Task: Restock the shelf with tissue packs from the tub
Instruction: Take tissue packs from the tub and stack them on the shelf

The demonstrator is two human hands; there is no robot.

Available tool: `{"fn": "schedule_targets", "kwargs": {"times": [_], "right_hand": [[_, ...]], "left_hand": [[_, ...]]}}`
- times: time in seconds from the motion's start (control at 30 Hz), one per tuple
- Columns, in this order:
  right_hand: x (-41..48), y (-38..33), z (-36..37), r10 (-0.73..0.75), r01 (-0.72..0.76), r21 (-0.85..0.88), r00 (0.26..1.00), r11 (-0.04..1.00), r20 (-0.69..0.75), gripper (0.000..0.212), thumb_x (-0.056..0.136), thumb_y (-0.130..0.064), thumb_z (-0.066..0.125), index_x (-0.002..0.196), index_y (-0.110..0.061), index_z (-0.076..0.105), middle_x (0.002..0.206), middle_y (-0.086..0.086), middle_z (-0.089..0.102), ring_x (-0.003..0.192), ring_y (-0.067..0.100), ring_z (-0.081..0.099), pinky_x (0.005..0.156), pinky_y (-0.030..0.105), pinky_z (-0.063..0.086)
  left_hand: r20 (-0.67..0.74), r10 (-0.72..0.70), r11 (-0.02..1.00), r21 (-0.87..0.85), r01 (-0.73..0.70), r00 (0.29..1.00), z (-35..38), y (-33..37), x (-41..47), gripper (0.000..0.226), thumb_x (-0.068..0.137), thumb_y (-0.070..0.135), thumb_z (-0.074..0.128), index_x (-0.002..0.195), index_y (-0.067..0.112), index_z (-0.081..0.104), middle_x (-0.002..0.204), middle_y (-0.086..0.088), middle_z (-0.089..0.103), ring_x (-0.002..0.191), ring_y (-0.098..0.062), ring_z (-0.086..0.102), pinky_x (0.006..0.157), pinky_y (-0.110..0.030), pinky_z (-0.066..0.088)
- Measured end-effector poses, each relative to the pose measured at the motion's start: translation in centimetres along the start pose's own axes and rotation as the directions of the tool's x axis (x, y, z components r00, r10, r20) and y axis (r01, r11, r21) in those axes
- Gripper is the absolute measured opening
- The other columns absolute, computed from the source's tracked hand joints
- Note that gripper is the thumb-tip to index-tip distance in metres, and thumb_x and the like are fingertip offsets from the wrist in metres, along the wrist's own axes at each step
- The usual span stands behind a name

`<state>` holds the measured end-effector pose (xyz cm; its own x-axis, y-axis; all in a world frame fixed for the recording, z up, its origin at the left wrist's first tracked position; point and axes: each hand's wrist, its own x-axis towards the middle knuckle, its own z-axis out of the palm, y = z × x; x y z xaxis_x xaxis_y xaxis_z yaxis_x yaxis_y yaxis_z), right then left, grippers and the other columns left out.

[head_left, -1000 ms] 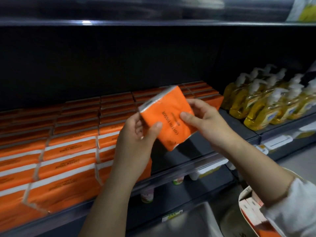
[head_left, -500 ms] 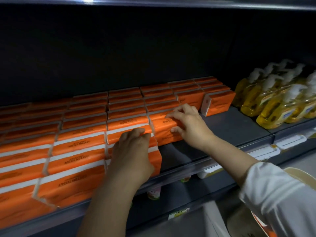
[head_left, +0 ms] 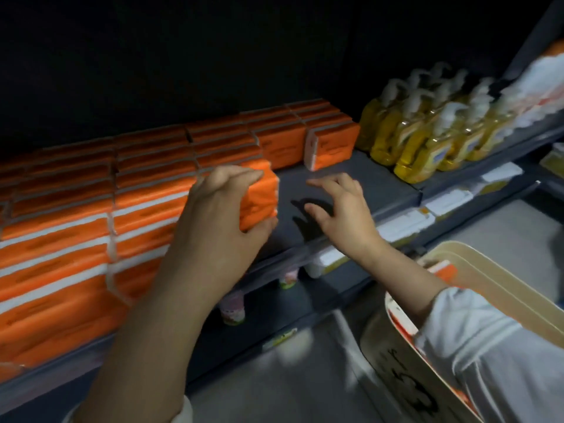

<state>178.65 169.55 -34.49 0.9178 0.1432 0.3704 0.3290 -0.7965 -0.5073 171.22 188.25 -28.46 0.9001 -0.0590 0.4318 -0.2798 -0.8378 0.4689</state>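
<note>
Seen from your head camera, your left hand (head_left: 219,218) grips the tissue pack (head_left: 259,193) at the right end of the orange rows, near the front edge of the shelf (head_left: 360,184), with fingers over its top and thumb at its lower front. Your right hand (head_left: 338,209) hovers just beside it above bare shelf, fingers spread and loosely curled, holding nothing. The tub (head_left: 476,270) sits below the shelf's front edge, at your right arm.

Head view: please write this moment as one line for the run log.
left hand: grips end tissue pack | right hand: open, over shelf gap | tub: lower right
</note>
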Motion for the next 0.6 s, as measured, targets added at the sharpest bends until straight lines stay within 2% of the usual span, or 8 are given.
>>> {"fn": "schedule_targets", "kwargs": {"times": [0.07, 0.13, 0.23, 0.3, 0.4, 0.6], "right_hand": [[-2.6, 3.3, -1.5, 0.075, -0.075, -0.026, 0.997, 0.997, 0.010, 0.039, 0.084, -0.016, 0.066, 0.122, -0.015, 0.060, 0.113, 0.010, 0.053, 0.109, 0.027, 0.046, 0.089, 0.019, 0.029], [-5.4, 6.6, -2.9, 0.152, -0.150, -0.049, 0.988, 0.988, 0.039, 0.035, 0.082, -0.012, 0.067, 0.116, -0.011, 0.063, 0.107, 0.013, 0.055, 0.105, 0.029, 0.051, 0.089, 0.023, 0.033], [-9.5, 11.4, -5.1, 0.304, -0.298, -0.077, 0.949, 0.952, 0.087, 0.027, 0.080, -0.007, 0.066, 0.107, -0.009, 0.067, 0.101, 0.013, 0.058, 0.100, 0.029, 0.054, 0.085, 0.024, 0.035], [-12.0, 14.3, -6.1, 0.408, -0.400, -0.099, 0.909, 0.911, 0.089, 0.025, 0.081, -0.007, 0.065, 0.105, -0.010, 0.067, 0.104, 0.012, 0.059, 0.102, 0.027, 0.054, 0.085, 0.021, 0.033], [-14.4, 17.7, -6.9, 0.557, -0.546, -0.112, 0.824, 0.830, 0.106, 0.029, 0.084, -0.010, 0.064, 0.113, -0.009, 0.065, 0.115, 0.015, 0.057, 0.108, 0.029, 0.054, 0.092, 0.026, 0.035], [-16.9, 24.3, -6.5, 0.685, -0.669, -0.149, 0.703, 0.728, 0.189, 0.037, 0.083, -0.016, 0.066, 0.119, -0.008, 0.061, 0.123, 0.013, 0.060, 0.114, 0.028, 0.055, 0.093, 0.029, 0.038]], "left_hand": [[0.056, 0.063, 0.998, -0.019, -0.062, 0.996, 2.2, 1.4, -0.1, 0.048, 0.079, 0.025, 0.071, 0.125, 0.021, 0.057, 0.123, 0.005, 0.051, 0.118, -0.016, 0.044, 0.093, -0.013, 0.021], [0.179, 0.126, 0.992, -0.046, -0.120, 0.976, 5.0, 2.5, -0.7, 0.042, 0.079, 0.021, 0.071, 0.120, 0.018, 0.062, 0.117, 0.000, 0.056, 0.111, -0.021, 0.049, 0.091, -0.019, 0.028], [0.378, 0.238, 0.971, -0.061, -0.233, 0.895, 9.1, 4.3, -2.1, 0.035, 0.076, 0.018, 0.070, 0.111, 0.015, 0.067, 0.105, -0.003, 0.060, 0.099, -0.027, 0.056, 0.087, -0.032, 0.042], [0.495, 0.271, 0.960, -0.075, -0.270, 0.826, 11.2, 5.9, -3.0, 0.037, 0.080, 0.020, 0.069, 0.116, 0.019, 0.064, 0.112, 0.001, 0.058, 0.106, -0.023, 0.052, 0.093, -0.031, 0.041], [0.620, 0.293, 0.947, -0.085, -0.308, 0.728, 14.1, 7.6, -3.8, 0.041, 0.089, 0.031, 0.058, 0.129, 0.026, 0.052, 0.124, 0.008, 0.048, 0.119, -0.012, 0.041, 0.100, -0.024, 0.033], [0.709, 0.276, 0.947, -0.083, -0.311, 0.649, 18.9, 10.4, -4.0, 0.045, 0.092, 0.034, 0.054, 0.135, 0.026, 0.047, 0.126, 0.006, 0.046, 0.119, -0.010, 0.040, 0.099, -0.023, 0.035]]}}
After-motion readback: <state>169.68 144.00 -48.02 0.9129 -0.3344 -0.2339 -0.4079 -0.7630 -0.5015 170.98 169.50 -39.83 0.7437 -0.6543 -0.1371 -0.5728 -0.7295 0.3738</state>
